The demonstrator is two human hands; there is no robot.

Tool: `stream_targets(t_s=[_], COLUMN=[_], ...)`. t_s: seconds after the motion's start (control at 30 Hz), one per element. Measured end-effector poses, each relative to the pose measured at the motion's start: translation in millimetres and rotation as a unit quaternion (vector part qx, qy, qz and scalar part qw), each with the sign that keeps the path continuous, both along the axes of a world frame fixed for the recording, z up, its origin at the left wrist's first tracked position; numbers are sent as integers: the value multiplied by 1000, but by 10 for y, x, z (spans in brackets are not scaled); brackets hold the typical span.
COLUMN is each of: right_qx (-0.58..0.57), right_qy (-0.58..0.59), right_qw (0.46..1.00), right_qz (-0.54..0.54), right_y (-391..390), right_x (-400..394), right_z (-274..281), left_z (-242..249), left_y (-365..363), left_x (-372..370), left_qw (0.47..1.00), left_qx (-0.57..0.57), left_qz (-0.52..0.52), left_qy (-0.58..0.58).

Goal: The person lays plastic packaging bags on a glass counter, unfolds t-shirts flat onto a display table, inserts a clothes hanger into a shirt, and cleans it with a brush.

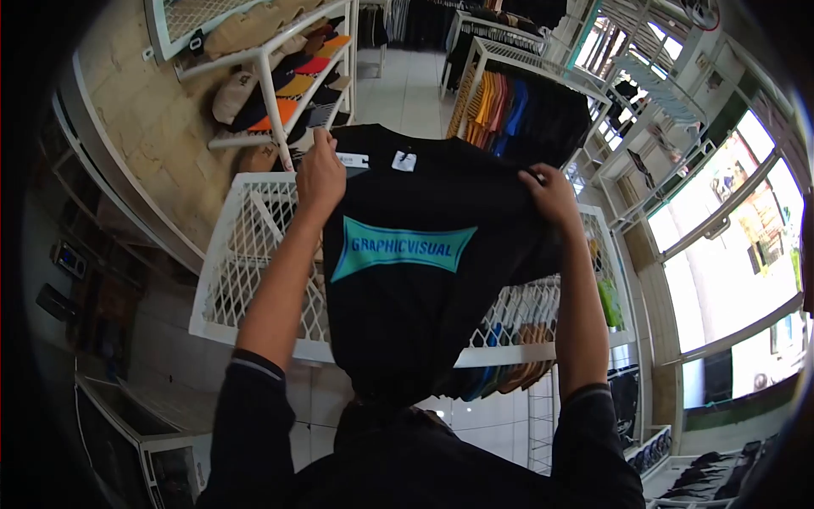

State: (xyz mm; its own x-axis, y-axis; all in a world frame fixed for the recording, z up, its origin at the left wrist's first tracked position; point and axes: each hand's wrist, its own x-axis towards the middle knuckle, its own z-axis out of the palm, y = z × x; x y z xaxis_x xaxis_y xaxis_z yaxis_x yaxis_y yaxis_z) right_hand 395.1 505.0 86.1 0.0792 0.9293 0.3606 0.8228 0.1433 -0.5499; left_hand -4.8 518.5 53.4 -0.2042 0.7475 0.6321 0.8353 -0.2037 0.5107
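A black T-shirt (398, 314) with a teal "GRAPHICVISUAL" print hangs spread between my hands, over a white mesh-topped rack. My left hand (320, 174) is closed on its left shoulder, with the thumb pointing up. By that hand a white tag (353, 159) shows on the shirt, and a small white label (404, 161) sits below the collar. My right hand (549, 193) pinches the cloth at the right shoulder or sleeve. The lower end of the shirt bunches near my chest.
The white mesh rack top (212, 293) lies beneath the shirt, with garments on hangers below it. Caps (297, 85) fill a shelf at the left wall. Another rack of coloured shirts (500, 102) stands beyond. Glass doors (721, 237) are on the right.
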Motion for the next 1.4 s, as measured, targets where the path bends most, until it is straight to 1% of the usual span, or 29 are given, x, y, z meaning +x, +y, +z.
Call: stream_targets(t_s=[0.07,0.13,0.2,0.23,0.3,0.33,0.37,0.43,0.47,0.57,0.6,0.63,0.67,0.73,0.8,0.83,0.87,0.9,0.93,0.97,1.0,1.07,1.13,1.17,1.2,1.23,1.33,1.37,1.4], right_qx=[-9,30,-8,-5,111,114,117,43,20,-45,-69,-31,-23,47,2,-44,-48,-28,-7,-15,-12,-65,-83,-146,-201,-172,-269,-269,-279], right_qy=[-29,-40,-15,-55,-37,-25,-14,77,76,160,180,190,133,145,149,146,75,59,41,111,112,194,222,369,502,522,629,631,642], right_qw=[1000,998,1000,998,993,993,993,996,997,985,980,981,990,988,989,988,996,998,999,992,992,976,966,908,824,813,693,691,662], right_qz=[7,-44,-25,-32,2,-4,-8,-9,-14,-40,-49,-37,-29,-18,-20,-22,-9,6,20,52,54,79,99,133,167,192,228,227,270], right_y=[220,470,565,428,165,-62,-351,-945,-1270,-2135,-2398,-2611,-2834,-3111,-3258,-3329,-3344,-3339,-3312,-3278,-3267,-3297,-3339,-3324,-3277,-3231,-3149,-3132,-3025], right_x=[-75,-199,-169,-180,-123,-121,-134,-160,-209,-479,-575,-627,-758,-863,-881,-883,-850,-854,-864,-873,-877,-880,-847,-811,-794,-819,-896,-870,-811], right_z=[72,-85,-354,-408,-622,-650,-639,-727,-724,-774,-840,-1054,-910,-974,-1006,-1032,-1158,-1264,-1356,-1450,-1479,-1505,-1520,-1508,-1490,-1417,-998,-1104,-1290], left_z=[5,-192,-406,-427,-554,-519,-486,-294,-241,-280,-340,-392,-429,-555,-700,-813,-933,-1047,-1133,-1202,-1177,-1100,-1053,-1085,-1122,-1139,-1017,-951,-882], left_y=[85,218,221,114,-202,-471,-792,-1527,-1866,-2668,-2881,-3063,-3220,-3424,-3497,-3490,-3470,-3449,-3439,-3422,-3416,-3461,-3517,-3503,-3494,-3452,-3435,-3445,-3441], left_x=[25,-1,-29,-26,-55,-38,-11,71,95,177,196,207,214,236,245,258,279,297,284,258,255,295,306,299,286,262,198,205,223], left_qw=[1000,999,998,989,990,987,991,974,961,956,956,948,939,942,941,951,958,972,973,955,933,936,906,896,898,894,886,882,877], left_qx=[-15,-32,-70,-141,-115,-142,-110,-196,-237,-241,-245,-285,-324,-329,-337,-301,-264,-196,-196,-235,-272,-226,-207,-170,-164,-133,-124,-136,-144], left_qz=[3,7,-10,0,-23,-36,-67,-109,-125,-93,-94,-71,-47,-21,7,-13,-33,-62,-60,-78,-95,-115,-90,-112,-113,-118,-121,-120,-120], left_qy=[10,-23,2,33,82,62,45,-23,-75,-138,-135,-121,-106,-67,-27,-66,-105,-112,-109,-163,-218,-246,-358,-394,-392,-412,-430,-436,-443])
